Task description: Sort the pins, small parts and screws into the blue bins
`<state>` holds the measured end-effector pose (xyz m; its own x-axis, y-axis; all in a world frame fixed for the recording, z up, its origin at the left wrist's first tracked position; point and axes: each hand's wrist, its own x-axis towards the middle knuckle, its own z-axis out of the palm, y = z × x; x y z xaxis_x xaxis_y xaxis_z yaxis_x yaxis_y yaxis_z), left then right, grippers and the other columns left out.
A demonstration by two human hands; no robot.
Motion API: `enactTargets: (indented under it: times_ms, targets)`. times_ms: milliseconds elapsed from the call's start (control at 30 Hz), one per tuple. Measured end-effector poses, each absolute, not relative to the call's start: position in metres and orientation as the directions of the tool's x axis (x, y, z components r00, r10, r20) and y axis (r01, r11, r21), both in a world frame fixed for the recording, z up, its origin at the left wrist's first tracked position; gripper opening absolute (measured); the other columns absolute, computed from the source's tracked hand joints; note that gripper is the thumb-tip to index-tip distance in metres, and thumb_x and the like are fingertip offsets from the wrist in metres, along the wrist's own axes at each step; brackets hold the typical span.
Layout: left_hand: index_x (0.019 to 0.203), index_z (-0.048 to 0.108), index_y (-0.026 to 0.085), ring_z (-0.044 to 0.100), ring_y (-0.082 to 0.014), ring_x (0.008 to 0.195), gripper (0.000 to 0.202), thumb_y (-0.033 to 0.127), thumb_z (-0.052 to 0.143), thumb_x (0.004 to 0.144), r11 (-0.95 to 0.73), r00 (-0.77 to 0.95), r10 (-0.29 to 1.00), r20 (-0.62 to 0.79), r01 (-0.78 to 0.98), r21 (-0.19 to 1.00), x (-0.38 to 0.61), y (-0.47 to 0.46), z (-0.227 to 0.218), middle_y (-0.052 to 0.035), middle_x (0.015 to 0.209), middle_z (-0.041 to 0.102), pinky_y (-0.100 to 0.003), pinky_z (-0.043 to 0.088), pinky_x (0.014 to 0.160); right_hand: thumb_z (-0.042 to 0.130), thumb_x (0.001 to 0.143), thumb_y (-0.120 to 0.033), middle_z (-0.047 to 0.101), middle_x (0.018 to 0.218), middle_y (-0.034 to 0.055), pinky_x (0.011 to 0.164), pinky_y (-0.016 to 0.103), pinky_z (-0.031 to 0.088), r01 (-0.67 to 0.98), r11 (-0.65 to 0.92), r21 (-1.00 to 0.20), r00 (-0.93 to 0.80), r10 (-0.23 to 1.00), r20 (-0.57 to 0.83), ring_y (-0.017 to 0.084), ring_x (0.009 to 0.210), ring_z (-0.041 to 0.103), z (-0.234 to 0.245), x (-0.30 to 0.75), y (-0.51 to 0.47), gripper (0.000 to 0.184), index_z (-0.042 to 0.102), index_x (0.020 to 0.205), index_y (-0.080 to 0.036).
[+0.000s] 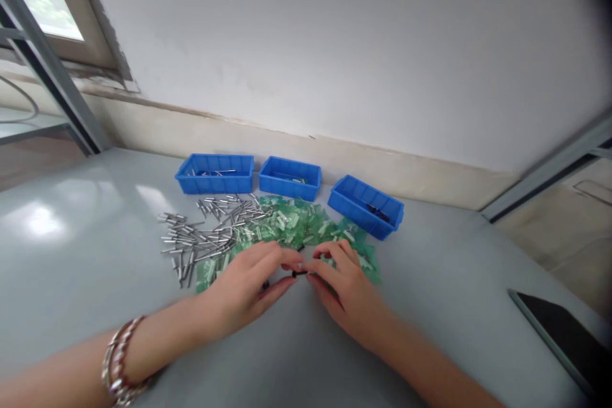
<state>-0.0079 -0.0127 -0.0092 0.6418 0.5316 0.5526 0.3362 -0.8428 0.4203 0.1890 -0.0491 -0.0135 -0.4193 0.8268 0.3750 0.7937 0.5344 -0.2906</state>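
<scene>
I pinch a small black piece (299, 273) between my two hands, low over the grey table (430, 274). The thumb and forefinger of my left hand (246, 284) close on one end, and those of my right hand (351, 287) meet at the other. My remaining fingers curl loosely.

Beyond my hands, three blue bins stand along the wall. The left bin (217, 186) holds a few thin metal rods (225, 171) scattered on its floor. The middle bin (289, 189) has a small cluster of pale pieces (299, 180) toward its right end. In the right bin (356, 209), which sits at an angle, dark pieces (377, 211) gather in the near right end; I cannot make out their shape.

In front of the bins, green plastic packets (291, 220) with pale strips in them spread in a heap, reaching behind both my hands. Loose metal pins (191, 239) lie jumbled on the table to the left, touching the heap's edge.
</scene>
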Motion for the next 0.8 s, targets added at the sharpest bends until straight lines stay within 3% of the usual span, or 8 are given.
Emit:
enactTargets:
  times_ms: [367,567,800]
  targets:
    - [0.106,0.045,0.019,0.056,-0.0148,0.087,0.022,0.019,0.045,0.084,-0.805,0.654,0.59,0.472,0.44,0.397,-0.008,-0.009,-0.011,-0.0036,0.093,0.059,-0.026,0.047,0.075,0.044,0.084,-0.016,0.052,0.091,0.0073,0.075,0.038,0.039,0.82,0.519,-0.243,-0.32,0.767,0.556,0.02,0.086,0.046,-0.004,0.21,-0.037,0.016,0.058,0.092,-0.019]
    - [0.107,0.044,0.019,0.056,-0.0154,0.087,0.022,0.018,0.041,0.085,-0.804,0.661,0.592,0.461,0.445,0.394,-0.008,-0.009,-0.012,-0.0058,0.094,0.059,-0.029,0.047,0.075,0.045,0.084,-0.024,0.055,0.086,0.0063,0.075,0.037,0.038,0.917,0.362,-0.169,-0.133,0.675,0.726,0.021,0.082,0.049,-0.002,0.257,-0.012,0.016,0.06,0.086,-0.02]
    - [0.106,0.043,0.018,0.055,-0.0149,0.086,0.021,0.016,0.038,0.085,-0.809,0.665,0.586,0.462,0.453,0.375,-0.009,-0.009,-0.009,-0.0054,0.093,0.058,-0.028,0.046,0.074,0.047,0.081,-0.031,0.06,0.078,0.0061,0.071,0.035,0.039,0.969,0.108,-0.222,0.12,0.58,0.806,0.02,0.075,0.05,-0.002,0.296,0.0,0.021,0.063,0.083,-0.018]
